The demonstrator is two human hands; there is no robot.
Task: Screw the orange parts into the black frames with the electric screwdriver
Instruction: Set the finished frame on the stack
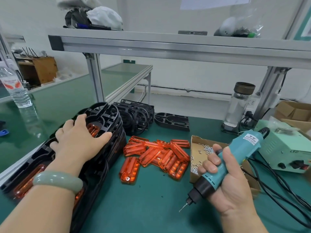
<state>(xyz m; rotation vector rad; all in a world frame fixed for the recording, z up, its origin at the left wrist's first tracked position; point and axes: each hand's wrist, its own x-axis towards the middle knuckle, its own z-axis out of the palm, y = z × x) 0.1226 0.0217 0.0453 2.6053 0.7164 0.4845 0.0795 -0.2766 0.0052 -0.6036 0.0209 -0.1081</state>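
My left hand [79,138] rests with spread fingers on top of a stack of black frames [107,132] at the left; orange parts show inside the frames under my hand and wrist. My right hand [225,187] grips the teal electric screwdriver [234,158], its bit pointing down-left just above the green mat. A loose pile of orange parts [156,155] lies between my hands. More black frames [136,115] stand behind the pile, and one [171,121] lies flat.
A cardboard tray of small screws [200,148] sits just behind my right hand. The screwdriver's power box [284,148] and black cables are at the right. A glass bottle [239,105] stands at the back, a plastic water bottle [15,86] at the far left. A shelf beam [168,46] spans overhead.
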